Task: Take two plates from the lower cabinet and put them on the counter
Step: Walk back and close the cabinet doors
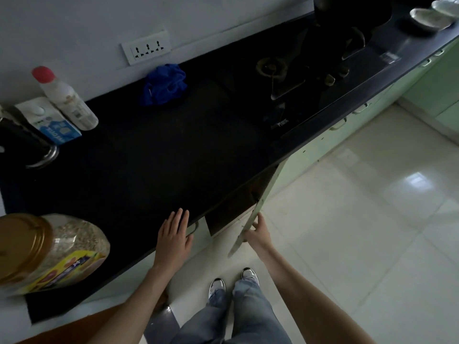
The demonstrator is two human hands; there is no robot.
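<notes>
Above a glossy pale tiled floor [360,219], the left hand [173,237] lies flat, fingers straight, on the long black worktop [149,157], the right hand [257,234] grips the open pale-green cabinet door [272,182], and the cabinet interior [236,207] is too dark to read.

The counter [149,170] before you looked dark and matt. Your floor tiles [372,219] were glossy and mirrored the light. The cabinet door [249,225] showed a smooth, pale-green finish. The blue cloth [164,85] was soft, crumpled fabric. The jar [74,244] was clear plastic with a shiny gold lid [22,247], the bottle [67,100] white plastic, the hob [298,95] glossy black glass.
</notes>
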